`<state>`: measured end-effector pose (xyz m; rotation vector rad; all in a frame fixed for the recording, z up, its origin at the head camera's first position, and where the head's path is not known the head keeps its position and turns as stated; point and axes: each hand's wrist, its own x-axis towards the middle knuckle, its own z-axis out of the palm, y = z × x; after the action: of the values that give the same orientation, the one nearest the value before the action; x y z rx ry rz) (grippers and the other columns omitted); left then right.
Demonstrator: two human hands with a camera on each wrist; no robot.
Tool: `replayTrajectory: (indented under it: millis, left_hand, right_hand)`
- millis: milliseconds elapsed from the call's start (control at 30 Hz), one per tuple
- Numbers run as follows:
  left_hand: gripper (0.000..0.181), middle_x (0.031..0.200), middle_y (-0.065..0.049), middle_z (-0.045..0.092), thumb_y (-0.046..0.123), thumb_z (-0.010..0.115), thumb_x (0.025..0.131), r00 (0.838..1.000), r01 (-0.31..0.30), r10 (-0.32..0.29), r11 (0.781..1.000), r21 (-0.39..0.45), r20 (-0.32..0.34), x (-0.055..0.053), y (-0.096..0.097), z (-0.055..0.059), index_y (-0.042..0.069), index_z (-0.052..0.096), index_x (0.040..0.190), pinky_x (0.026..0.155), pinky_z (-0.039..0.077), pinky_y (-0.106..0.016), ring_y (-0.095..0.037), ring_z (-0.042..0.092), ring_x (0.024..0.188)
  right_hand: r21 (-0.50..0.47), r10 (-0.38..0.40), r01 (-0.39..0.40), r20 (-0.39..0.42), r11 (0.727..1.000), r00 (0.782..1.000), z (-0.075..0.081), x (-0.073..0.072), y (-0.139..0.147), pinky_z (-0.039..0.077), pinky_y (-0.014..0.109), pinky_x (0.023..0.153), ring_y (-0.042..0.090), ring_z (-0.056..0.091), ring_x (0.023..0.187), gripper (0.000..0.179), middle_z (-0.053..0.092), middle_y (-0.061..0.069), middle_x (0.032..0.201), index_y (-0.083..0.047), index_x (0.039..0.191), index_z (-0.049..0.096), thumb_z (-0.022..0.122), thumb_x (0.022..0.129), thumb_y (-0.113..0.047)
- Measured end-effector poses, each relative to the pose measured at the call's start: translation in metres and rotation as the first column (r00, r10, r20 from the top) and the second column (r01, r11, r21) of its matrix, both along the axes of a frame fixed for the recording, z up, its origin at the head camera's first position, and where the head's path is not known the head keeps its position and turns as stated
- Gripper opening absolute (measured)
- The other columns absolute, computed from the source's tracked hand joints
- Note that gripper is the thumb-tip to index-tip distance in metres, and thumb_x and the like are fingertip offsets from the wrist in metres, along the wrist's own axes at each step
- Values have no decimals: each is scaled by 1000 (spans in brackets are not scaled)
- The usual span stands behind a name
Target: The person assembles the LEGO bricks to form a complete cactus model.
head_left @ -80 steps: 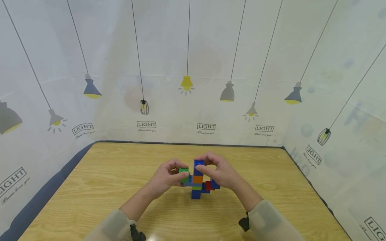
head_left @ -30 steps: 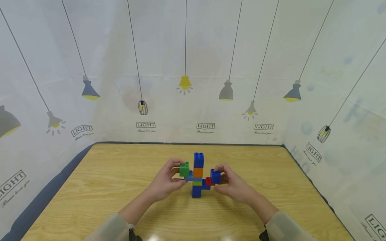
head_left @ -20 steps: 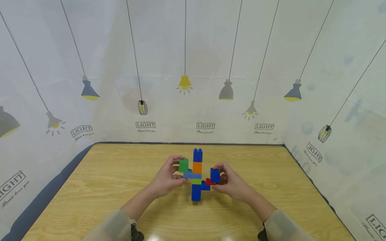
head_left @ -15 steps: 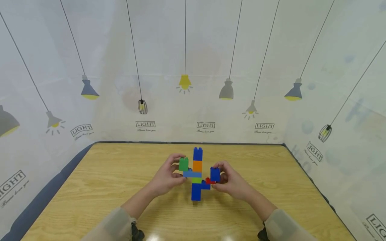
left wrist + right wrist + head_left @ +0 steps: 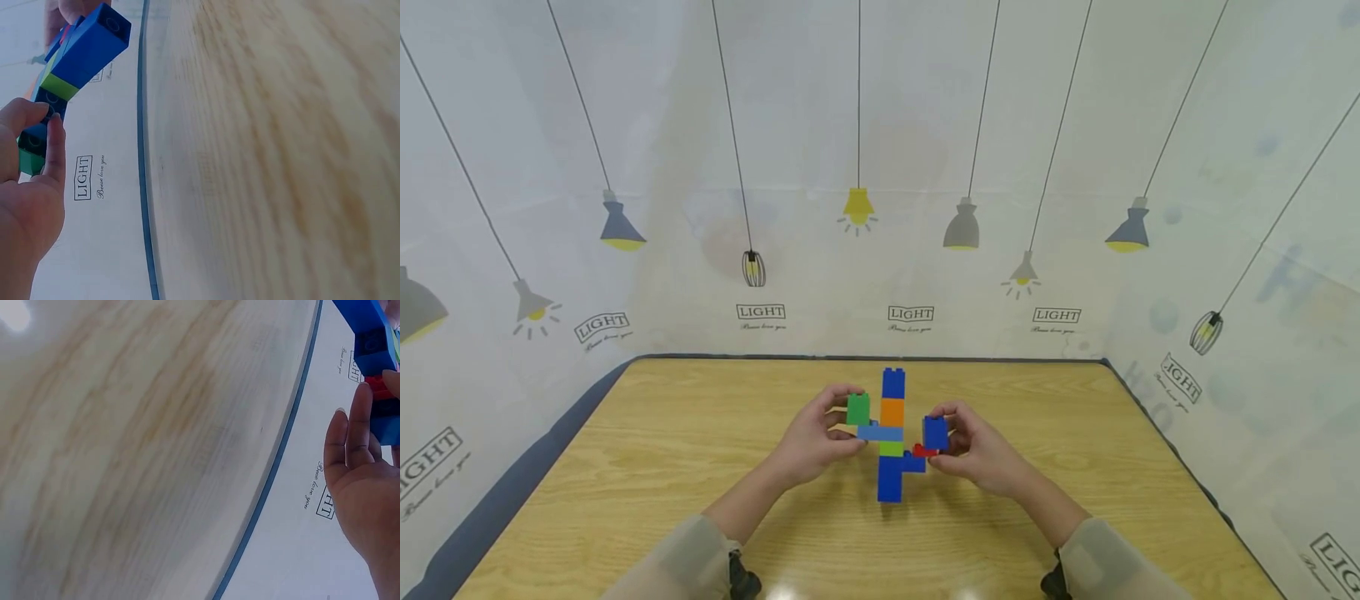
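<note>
A toy building-brick structure (image 5: 891, 479) is held up between both hands, its hollow underside showing in the left wrist view. Its column has blue at the bottom, then a lime brick (image 5: 891, 449), a light blue brick (image 5: 880, 433), an orange brick (image 5: 892, 412) and a blue top brick (image 5: 893, 383). My left hand (image 5: 811, 437) grips the left arm, fingers behind the green brick (image 5: 858, 409) and thumb under the light blue one. On the other side, my right hand (image 5: 985, 454) pinches the blue end brick (image 5: 935, 433) above a red brick (image 5: 925, 450).
Beneath the structure is a wood-grain table (image 5: 700, 400) with a dark blue edge strip. A pale backdrop (image 5: 820, 275) printed with hanging lamps stands behind it and at both sides.
My right hand has gone from the top of the column to the blue end brick at right. The structure has risen and tilted, its studs now seen more from the side.
</note>
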<state>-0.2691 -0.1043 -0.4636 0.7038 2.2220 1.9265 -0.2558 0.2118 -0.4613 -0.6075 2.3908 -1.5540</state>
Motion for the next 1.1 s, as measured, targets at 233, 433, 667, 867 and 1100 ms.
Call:
replayTrajectory:
  millis: [233,433,667,867,1100]
  left_hand:
    - [69,141,-24,56,-10,81,92,1000,-16,16,1000,-12,18,0,0,1,8,54,153,94,65,-28,-28,70,113]
    - [70,154,-16,50,-3,84,93,998,-56,56,994,-97,-5,0,-1,-1,12,54,155,95,66,-30,-33,64,126]
    - [71,155,-14,50,-2,83,94,998,-64,61,992,-106,-29,-2,0,-2,15,53,156,96,65,-30,-32,63,125]
    - [69,154,-12,55,3,86,94,993,-105,96,985,-138,-65,-5,0,-3,13,56,155,96,64,-32,-31,62,124]
    - [68,154,-9,58,11,88,93,989,-134,117,968,-213,-89,-12,-1,-7,14,58,154,97,61,-37,-29,62,125]
  right_hand:
    - [-5,-7,7,11,1000,1000,0,-3,3,62,27,91,28,69,101,58,67,21,131,-10,148,49,81,100,-8]
    - [2,-3,3,-20,1000,1000,1,-3,4,61,25,91,27,68,103,55,67,19,130,-10,147,52,81,100,-9]
    - [31,-15,16,-52,999,999,1,-4,5,61,24,92,28,67,106,53,66,15,130,-11,145,56,82,100,-13]
    - [51,-22,26,-68,998,997,1,-8,6,61,25,94,26,68,108,54,66,15,132,-11,147,56,83,100,-17]
    - [97,-39,45,-65,994,997,0,-14,6,59,24,93,26,66,115,54,65,14,136,-10,146,58,84,100,-20]
